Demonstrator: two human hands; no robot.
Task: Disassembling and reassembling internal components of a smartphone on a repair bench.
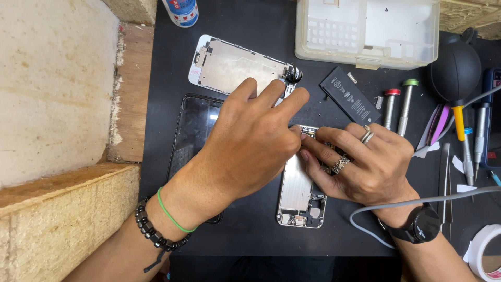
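An opened silver phone housing (297,193) lies on the black mat (250,230). My left hand (250,141) rests over its upper left, fingers spread toward the detached screen assembly (235,65). With its fingertips pressed at the housing's top edge, my right hand (360,162) wears rings and a wristwatch. The two hands meet there, and whether either pinches a small part is hidden. A black battery (349,96) lies just behind my right hand. A dark glass panel (195,130) sits under my left hand.
A white plastic parts box (365,31) stands at the back. Screwdrivers (396,107), a black air blower (454,73), tweezers (444,172) and a tape roll (485,250) lie on the right. A grey cable (417,201) crosses my right wrist. Wooden blocks (57,156) border the left.
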